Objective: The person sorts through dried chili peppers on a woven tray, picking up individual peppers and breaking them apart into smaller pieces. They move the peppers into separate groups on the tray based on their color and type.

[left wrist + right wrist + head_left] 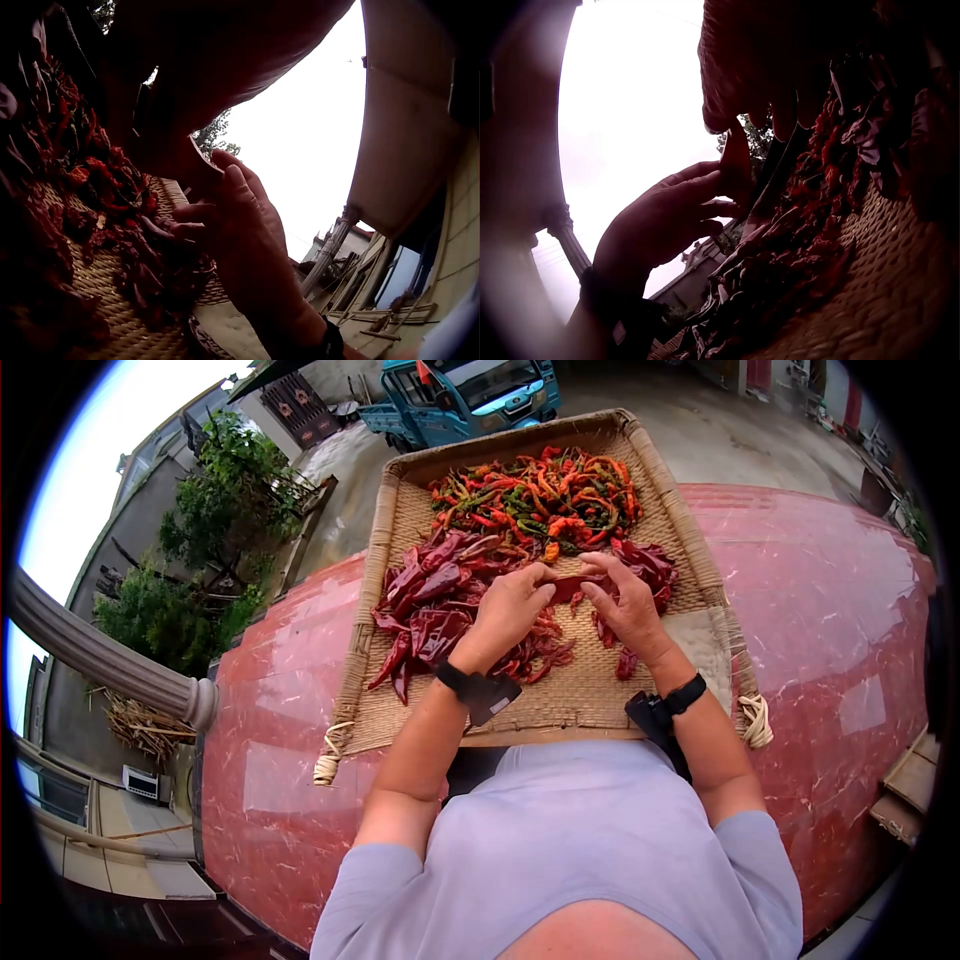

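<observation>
Over the middle of a woven tray [600, 705], a dark red chili pepper [572, 586] is stretched between the two hands. The left hand [512, 612] pinches one end between thumb and fingers. At the other end, the right hand [630, 612] grips it the same way. The right wrist view shows the pepper [736, 157] against the sky, with the left hand [664, 214] at its lower end. A pile of large, wrinkled dark red peppers [432, 585] lies by the left hand. More dark red peppers [652, 568] lie beyond the right hand.
Thinner red, orange and green peppers [540, 500] fill the tray's far part. A pale flat piece [700, 645] lies at its right side. The tray rests on a red stone surface [810, 590] beside a column [110, 650]. A blue truck [470, 400] stands beyond.
</observation>
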The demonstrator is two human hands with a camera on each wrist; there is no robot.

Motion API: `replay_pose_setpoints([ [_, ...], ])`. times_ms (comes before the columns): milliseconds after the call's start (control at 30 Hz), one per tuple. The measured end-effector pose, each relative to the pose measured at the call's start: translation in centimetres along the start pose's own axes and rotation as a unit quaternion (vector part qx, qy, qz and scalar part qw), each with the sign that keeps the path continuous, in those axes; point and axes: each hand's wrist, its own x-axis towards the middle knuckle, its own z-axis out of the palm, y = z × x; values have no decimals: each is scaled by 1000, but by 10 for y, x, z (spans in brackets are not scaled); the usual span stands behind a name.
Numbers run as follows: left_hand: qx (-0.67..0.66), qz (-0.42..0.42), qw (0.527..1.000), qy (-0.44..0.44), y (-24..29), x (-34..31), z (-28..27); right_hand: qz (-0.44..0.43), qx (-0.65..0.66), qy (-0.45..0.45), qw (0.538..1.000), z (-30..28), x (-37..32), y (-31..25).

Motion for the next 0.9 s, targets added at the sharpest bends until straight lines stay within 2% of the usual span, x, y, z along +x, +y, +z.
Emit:
replay_pose_setpoints([
  [100,-27,-14,999,-19,-2,-3,-2,-28,-39,-11,999,0,-3,6],
  [200,151,29,988,27,-19,-10,-11,-73,-112,104,986,-3,4,5],
  [300,333,27,943,2,-34,-19,-18,-85,-213,189,955,-14,8,4],
  [333,329,13,944,-29,-37,-22,-20,-85,-249,208,942,-18,9,12],
  [433,343,18,938,-50,-45,-24,-17,-31,-353,187,916,-23,6,17],
  [533,405,20,913,-37,-43,-23,-15,23,-407,161,899,-20,0,29],
  [633,417,-3,908,-37,-41,-21,-16,1,-393,194,899,-20,2,26],
  [733,366,-34,925,-91,-34,-20,-22,-3,-375,197,906,-20,3,24],
  [833,354,-12,933,-64,-38,-25,-21,-40,-368,206,906,-19,5,19],
  [900,347,26,937,-12,-37,-30,-21,-91,-357,202,907,-22,8,11],
])
